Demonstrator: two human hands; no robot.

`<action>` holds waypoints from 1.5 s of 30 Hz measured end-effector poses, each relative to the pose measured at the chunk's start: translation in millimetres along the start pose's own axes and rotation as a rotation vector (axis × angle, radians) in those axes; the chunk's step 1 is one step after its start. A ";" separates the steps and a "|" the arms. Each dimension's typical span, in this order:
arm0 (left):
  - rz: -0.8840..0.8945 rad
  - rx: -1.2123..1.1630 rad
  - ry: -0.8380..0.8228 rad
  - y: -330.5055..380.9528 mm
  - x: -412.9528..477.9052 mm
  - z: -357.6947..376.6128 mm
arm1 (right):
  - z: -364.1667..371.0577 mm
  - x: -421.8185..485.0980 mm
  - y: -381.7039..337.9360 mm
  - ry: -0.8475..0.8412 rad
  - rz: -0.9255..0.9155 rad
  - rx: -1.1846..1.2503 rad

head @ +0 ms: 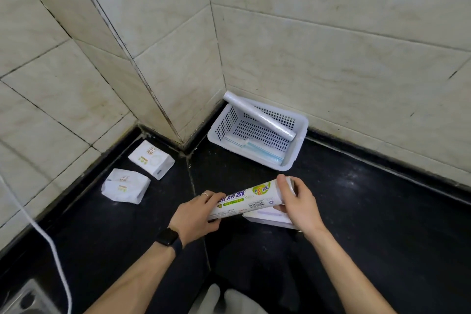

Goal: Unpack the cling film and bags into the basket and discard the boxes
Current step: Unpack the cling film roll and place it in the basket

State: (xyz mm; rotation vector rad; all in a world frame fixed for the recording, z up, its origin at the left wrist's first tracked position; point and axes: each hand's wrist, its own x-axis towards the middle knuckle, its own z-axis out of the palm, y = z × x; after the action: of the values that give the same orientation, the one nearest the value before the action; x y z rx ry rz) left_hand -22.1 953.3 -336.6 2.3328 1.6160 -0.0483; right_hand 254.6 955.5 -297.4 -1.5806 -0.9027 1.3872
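Both hands hold a printed cling film roll (251,199) level over the black counter. My left hand (197,214) grips its near left end, and my right hand (297,201) wraps its right end. Under my right hand lies a flat white box (267,217). A white perforated basket (297,153) stands in the wall corner. A bare film roll (257,116) leans diagonally across its rim, and blue-edged bags (257,149) lie on its floor.
Two white boxes (151,159) (125,186) lie by the left wall on the black counter (369,211). A white cable (43,234) runs down at the left. A metal sink corner (20,298) shows at the bottom left. Tiled walls close in behind.
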 end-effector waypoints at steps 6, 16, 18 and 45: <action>-0.082 0.022 -0.009 -24.0 -2.7 -9.4 | -26.2 8.7 -18.9 0.217 -0.042 0.042; -0.590 -0.094 -0.176 -76.2 -44.4 15.1 | -57.1 17.1 -23.5 0.443 0.115 0.478; -0.584 -0.108 -0.187 -70.7 -41.7 16.9 | -52.9 14.4 -23.6 0.444 0.126 0.517; -0.576 -1.733 0.349 -59.0 161.9 -111.8 | 17.2 102.1 -20.6 0.318 0.062 -0.157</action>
State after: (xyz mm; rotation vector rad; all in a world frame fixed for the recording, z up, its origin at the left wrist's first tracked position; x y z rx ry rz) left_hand -33.1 1149.0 -275.3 0.5449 1.3257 1.1432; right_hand 251.2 1058.6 -319.9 -1.8969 -0.7894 1.0844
